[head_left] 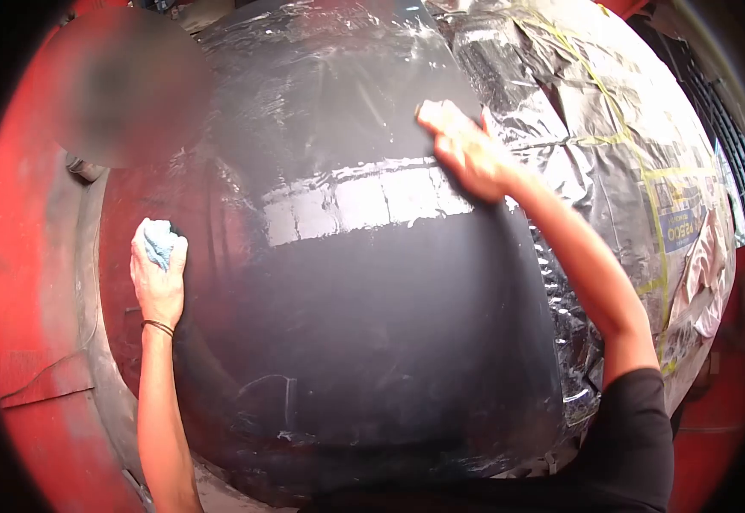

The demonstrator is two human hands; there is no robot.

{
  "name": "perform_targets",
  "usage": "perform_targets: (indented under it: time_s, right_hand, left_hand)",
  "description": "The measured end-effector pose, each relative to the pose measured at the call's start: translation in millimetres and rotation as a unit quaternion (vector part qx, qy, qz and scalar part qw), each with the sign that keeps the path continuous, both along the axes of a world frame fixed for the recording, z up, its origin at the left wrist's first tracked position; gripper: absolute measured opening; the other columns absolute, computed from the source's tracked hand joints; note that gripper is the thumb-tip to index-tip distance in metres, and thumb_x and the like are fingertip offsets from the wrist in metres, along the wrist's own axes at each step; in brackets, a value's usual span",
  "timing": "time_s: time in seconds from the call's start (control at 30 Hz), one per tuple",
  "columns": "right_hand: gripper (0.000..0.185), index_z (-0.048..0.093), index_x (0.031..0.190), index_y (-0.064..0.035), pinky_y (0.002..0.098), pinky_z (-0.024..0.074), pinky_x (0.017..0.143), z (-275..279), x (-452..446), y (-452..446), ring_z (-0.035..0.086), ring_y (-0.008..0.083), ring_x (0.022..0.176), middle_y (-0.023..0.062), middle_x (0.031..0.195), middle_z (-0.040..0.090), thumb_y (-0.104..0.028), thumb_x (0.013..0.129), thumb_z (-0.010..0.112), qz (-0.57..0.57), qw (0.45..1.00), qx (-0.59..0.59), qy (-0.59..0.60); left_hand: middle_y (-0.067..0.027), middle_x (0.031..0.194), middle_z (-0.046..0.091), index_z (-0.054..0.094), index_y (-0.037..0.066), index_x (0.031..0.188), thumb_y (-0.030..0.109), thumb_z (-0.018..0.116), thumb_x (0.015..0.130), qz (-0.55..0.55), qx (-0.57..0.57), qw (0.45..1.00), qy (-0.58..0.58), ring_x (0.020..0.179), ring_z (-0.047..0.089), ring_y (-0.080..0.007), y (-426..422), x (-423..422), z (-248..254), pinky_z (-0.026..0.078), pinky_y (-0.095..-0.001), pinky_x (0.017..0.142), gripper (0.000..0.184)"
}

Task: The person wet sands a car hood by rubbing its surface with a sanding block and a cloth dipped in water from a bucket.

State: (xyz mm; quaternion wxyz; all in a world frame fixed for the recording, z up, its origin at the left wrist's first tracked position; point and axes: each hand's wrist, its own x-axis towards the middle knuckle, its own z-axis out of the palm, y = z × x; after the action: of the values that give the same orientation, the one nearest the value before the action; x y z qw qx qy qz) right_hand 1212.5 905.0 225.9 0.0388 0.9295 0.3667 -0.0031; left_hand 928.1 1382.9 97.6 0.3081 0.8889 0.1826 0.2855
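Observation:
A large dark, wet car panel (372,299), curved like a hood, fills the middle of the head view. At its left edge my left hand (160,274) is closed around a crumpled light blue cloth (159,242). My right hand (468,152) lies on the upper right of the panel, fingers extended and thumb apart. Glare washes out its fingertips, and whatever may be under the palm is hidden. Water streaks and a bright reflection show on the surface between my two hands.
Wrinkled plastic masking sheet (595,192) with yellow tape (620,138) covers the area right of the panel. Red surfaces (26,282) stand on the left, beside a grey ledge (114,419). A blurred round patch hides the upper left.

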Motion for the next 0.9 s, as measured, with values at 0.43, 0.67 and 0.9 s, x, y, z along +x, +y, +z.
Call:
perform_targets:
  time_s: [0.43, 0.67, 0.9]
  right_hand:
    - [0.063, 0.031, 0.176, -0.0206, 0.0792, 0.0089, 0.131, -20.7, 150.0, 101.0, 0.019, 0.025, 0.172, 0.0002, 0.186, 0.026, -0.045, 0.118, 0.023, -0.061, 0.998, 0.005, -0.013]
    - [0.062, 0.03, 0.177, -0.0224, 0.0738, 0.0064, 0.134, -9.9, 64.8, 113.0, 0.02, 0.0289, 0.172, 0.0022, 0.185, 0.027, -0.043, 0.119, 0.022, 0.091, 0.995, -0.03, -0.001]
    - [0.063, 0.033, 0.176, -0.0226, 0.0818, 0.0118, 0.127, -32.9, 236.9, 154.4, 0.019, 0.0239, 0.172, -0.0005, 0.187, 0.024, -0.047, 0.119, 0.027, -0.108, 0.993, 0.01, -0.042]
  left_hand:
    - [-0.0138, 0.142, 0.068, 0.049, 0.007, 0.158, 0.04, 0.082, 0.098, 0.012, 0.014, 1.0, 0.023, 0.135, 0.059, -0.0383, -0.8, -2.4, 9.5, 0.039, -0.0524, 0.122, 0.076]
    - [-0.0147, 0.146, 0.066, 0.046, 0.006, 0.161, 0.043, 0.082, 0.098, 0.006, -0.023, 1.0, 0.02, 0.14, 0.056, -0.0391, -8.2, 1.3, 15.4, 0.038, -0.0537, 0.123, 0.081]
    - [-0.0165, 0.14, 0.067, 0.048, 0.006, 0.161, 0.041, 0.082, 0.099, 0.026, 0.049, 0.998, 0.035, 0.136, 0.059, -0.0375, -4.5, -1.9, 11.3, 0.043, -0.0508, 0.12, 0.079]
